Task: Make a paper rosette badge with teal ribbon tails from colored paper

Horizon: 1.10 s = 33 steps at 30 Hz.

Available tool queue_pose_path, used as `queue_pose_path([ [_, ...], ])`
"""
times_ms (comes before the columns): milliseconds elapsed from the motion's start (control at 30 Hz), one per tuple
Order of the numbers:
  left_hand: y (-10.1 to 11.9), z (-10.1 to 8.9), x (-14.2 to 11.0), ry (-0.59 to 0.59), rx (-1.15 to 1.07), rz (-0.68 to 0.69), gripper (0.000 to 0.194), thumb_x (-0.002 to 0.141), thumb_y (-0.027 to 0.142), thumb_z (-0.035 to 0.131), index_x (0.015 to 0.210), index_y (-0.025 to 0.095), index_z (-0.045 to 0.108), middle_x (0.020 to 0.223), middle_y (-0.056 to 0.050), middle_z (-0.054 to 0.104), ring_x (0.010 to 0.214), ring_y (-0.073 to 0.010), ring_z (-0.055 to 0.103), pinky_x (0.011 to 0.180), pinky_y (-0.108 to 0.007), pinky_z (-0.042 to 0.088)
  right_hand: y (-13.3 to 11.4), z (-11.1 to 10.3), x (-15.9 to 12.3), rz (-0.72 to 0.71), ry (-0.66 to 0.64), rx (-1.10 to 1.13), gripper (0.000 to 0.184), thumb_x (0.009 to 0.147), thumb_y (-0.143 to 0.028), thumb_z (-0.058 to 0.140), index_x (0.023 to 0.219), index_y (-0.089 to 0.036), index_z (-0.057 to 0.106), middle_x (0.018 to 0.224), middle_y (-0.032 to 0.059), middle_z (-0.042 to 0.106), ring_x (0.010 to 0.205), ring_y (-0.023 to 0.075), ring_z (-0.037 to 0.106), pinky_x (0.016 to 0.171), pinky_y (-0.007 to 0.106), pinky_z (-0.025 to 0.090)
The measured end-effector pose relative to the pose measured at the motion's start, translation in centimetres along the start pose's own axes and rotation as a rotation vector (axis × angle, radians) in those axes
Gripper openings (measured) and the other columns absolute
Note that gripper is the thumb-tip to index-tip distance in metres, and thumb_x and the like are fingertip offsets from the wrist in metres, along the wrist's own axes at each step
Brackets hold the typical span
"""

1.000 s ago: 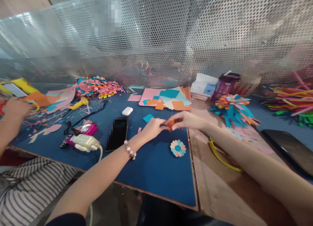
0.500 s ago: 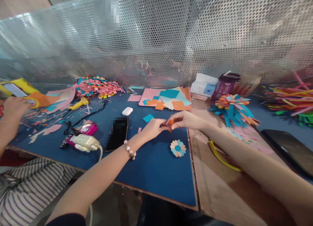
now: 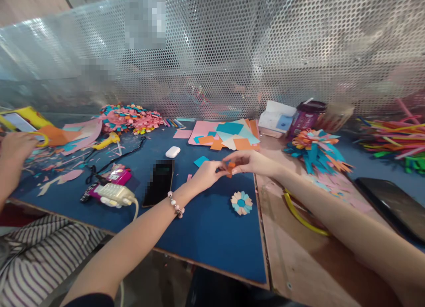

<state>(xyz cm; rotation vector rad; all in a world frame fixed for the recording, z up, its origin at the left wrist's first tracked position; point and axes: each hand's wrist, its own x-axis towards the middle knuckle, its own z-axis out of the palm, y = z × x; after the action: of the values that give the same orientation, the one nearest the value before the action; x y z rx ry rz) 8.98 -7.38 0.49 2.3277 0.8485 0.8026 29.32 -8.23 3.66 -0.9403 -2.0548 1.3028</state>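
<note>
On the blue mat (image 3: 206, 227), left hand (image 3: 206, 174) and right hand (image 3: 250, 162) pinch folded orange paper (image 3: 230, 167).

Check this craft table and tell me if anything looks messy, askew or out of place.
Paper scraps litter the blue mat at far left, near another person's hand. A black phone at right lies close to the table's near edge. Otherwise nothing stands out: the left hand and right hand pinch a small orange paper piece.
</note>
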Motion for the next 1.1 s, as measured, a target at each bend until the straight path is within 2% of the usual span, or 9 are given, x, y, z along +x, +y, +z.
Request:
queue_pose_path([
  [100,-0.3,0.1,0.1,0.067,0.053,-0.003,0.013,0.085,0.027,0.058,0.083,0.017,0.067,0.084,-0.003,0.072,0.078,-0.0173,0.066,0.072,-0.026,0.046,0.7,0.2,0.3,-0.030,0.111,-0.082,0.053,0.070,-0.044,0.071,0.114,-0.018,0.060,0.088,0.0030,0.066,0.077,0.0156,0.060,0.068,0.027,0.046],
  [200,-0.6,0.1,0.2,0.123,0.119,-0.027,0.014,0.084,0.028,0.059,0.083,0.017,0.067,0.083,-0.004,0.072,0.077,-0.0181,0.066,0.072,-0.027,0.046,1.1,0.5,0.5,-0.090,0.271,-0.302,0.046,0.073,-0.048,0.067,0.107,-0.016,0.064,0.080,0.0023,0.061,0.066,0.0124,0.053,0.059,0.025,0.041],
  [333,-0.7,0.2,0.2,0.142,0.169,-0.050,0.011,0.083,0.027,0.061,0.082,0.019,0.068,0.083,-0.003,0.073,0.076,-0.0182,0.066,0.070,-0.027,0.046,1.2,1.2,0.5,-0.216,0.427,-0.490,0.036,0.080,-0.043,0.062,0.103,-0.017,0.066,0.081,0.0024,0.056,0.059,0.0099,0.044,0.057,0.024,0.039],
  [467,-0.7,0.2,0.2,0.150,0.186,-0.052,0.015,0.085,0.029,0.057,0.080,0.018,0.068,0.082,-0.003,0.073,0.074,-0.0181,0.066,0.066,-0.026,0.046,1.5,1.9,0.7,-0.260,0.453,-0.511,0.031,0.081,-0.039,0.061,0.103,-0.018,0.066,0.089,0.0047,0.058,0.060,0.0099,0.046,0.059,0.024,0.041],
  [733,-0.9,0.3,0.2,0.146,0.127,-0.079,0.008,0.080,0.023,0.062,0.083,0.019,0.069,0.082,-0.003,0.073,0.075,-0.0173,0.067,0.071,-0.027,0.048,1.8,2.1,0.8,-0.193,0.573,-0.397,0.026,0.083,-0.042,0.056,0.083,-0.018,0.068,0.084,0.0050,0.066,0.075,0.0162,0.058,0.069,0.030,0.046],
  [800,-0.8,0.2,0.2,0.136,0.106,-0.093,0.008,0.080,0.022,0.063,0.083,0.018,0.069,0.081,-0.003,0.073,0.075,-0.0172,0.066,0.071,-0.027,0.048,1.4,1.9,0.8,-0.161,0.584,-0.351,0.027,0.083,-0.042,0.056,0.086,-0.019,0.069,0.086,0.0050,0.068,0.075,0.0166,0.060,0.067,0.029,0.047],
  [967,-0.4,-0.1,0.3,0.052,0.038,-0.143,0.008,0.079,0.022,0.063,0.080,0.017,0.069,0.082,-0.004,0.073,0.074,-0.0164,0.066,0.070,-0.026,0.048,0.2,1.3,0.7,-0.097,0.594,-0.264,0.029,0.083,-0.042,0.055,0.090,-0.018,0.069,0.088,0.0052,0.070,0.062,0.0139,0.060,0.056,0.027,0.049],
  [1100,-0.4,-0.3,0.3,0.004,0.002,-0.165,0.010,0.077,0.023,0.064,0.080,0.016,0.069,0.082,-0.005,0.073,0.075,-0.0160,0.065,0.072,-0.026,0.048,-0.6,0.7,0.5,-0.091,0.575,-0.286,0.027,0.077,-0.040,0.063,0.092,-0.018,0.069,0.085,0.0044,0.070,0.074,0.0167,0.062,0.065,0.029,0.049],
])
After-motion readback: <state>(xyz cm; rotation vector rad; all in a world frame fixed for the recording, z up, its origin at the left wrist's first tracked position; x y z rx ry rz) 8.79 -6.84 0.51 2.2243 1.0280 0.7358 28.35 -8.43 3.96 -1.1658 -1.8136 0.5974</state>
